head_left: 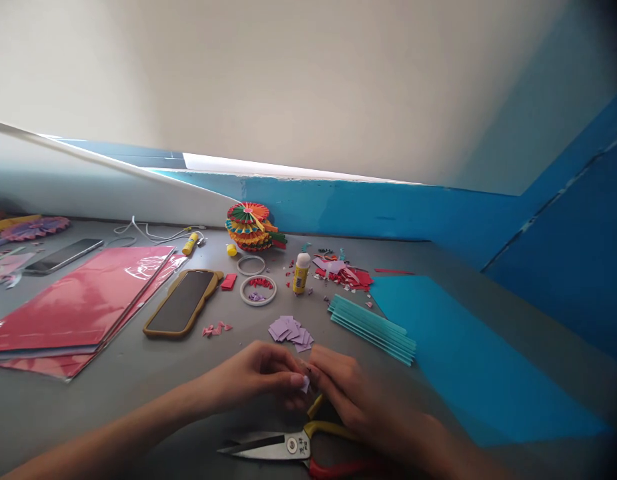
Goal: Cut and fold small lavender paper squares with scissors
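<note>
My left hand (268, 375) pinches a small lilac paper piece (305, 385) between thumb and fingertips. My right hand (341, 380) meets it there, its closed fingertips on the same bit of paper. Below the right hand lie scissors (288, 445) with yellow and red handles, their blades pointing left. Just beyond my hands is a loose pile of lilac paper squares (291, 331). Pleated teal paper (373, 328) lies to the right of the pile. A glue stick (301, 273) stands upright behind it.
Red sheets in clear plastic (83, 300) and a phone (183, 303) lie left. Tape rings (259, 291), red paper scraps (348, 273) and a colourful pleated paper craft (251, 227) are farther back. A large blue sheet (468, 360) covers the right side.
</note>
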Demonstrator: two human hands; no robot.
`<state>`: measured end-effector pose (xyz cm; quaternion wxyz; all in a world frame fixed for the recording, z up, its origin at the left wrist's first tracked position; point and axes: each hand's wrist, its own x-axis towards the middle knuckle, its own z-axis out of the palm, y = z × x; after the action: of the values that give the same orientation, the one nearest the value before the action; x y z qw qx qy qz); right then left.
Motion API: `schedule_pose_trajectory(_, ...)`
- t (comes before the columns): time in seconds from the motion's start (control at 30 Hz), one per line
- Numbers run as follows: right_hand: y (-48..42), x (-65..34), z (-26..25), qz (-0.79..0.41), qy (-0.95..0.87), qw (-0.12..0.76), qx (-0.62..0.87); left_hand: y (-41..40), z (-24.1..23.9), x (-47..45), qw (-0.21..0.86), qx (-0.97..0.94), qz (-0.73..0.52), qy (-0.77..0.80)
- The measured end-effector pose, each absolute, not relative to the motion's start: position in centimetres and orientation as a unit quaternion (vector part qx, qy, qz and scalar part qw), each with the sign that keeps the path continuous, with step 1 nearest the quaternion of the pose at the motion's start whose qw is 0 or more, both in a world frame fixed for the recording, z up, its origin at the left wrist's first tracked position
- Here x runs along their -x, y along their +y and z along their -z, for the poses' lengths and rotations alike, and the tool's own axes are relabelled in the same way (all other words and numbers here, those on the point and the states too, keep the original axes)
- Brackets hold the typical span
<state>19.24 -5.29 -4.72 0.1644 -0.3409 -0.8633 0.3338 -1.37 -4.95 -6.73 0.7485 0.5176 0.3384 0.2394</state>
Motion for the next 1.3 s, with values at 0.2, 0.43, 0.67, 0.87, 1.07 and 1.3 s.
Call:
schedule_pose_trajectory(0.2,-5.2,-19.3,4.9,-0.345,-0.845,0.174,0.370,-5.2,6.8,1.2,0.744,-0.510,-0.245,0.355)
schedule_pose_trajectory(0.43,-5.3,-19.2,5.2,-0.340,-0.847,0.173,0.370,-5.3,6.7,1.4,0.734,-0.530,-0.237,0.353)
schedule_pose_trajectory(0.67,-5.2,-19.2,5.2,-0.338,-0.846,0.179,0.371,-5.2,6.8,1.4,0.734,-0.531,-0.240,0.349)
schedule_pose_trajectory(0.87,-5.2,-19.3,4.8,-0.337,-0.847,0.177,0.370,-5.4,7.0,1.5,0.730,-0.530,-0.239,0.358)
schedule_pose_trajectory(1.07,-5.5,-19.1,4.8,-0.336,-0.842,0.178,0.382,-5.5,6.4,1.4,0.733,-0.528,-0.237,0.358)
schedule_pose_trajectory(1.3,-5.8,-18.7,4.2,-0.361,-0.810,0.177,0.427,-5.5,6.8,1.1,0.732,-0.510,-0.241,0.382)
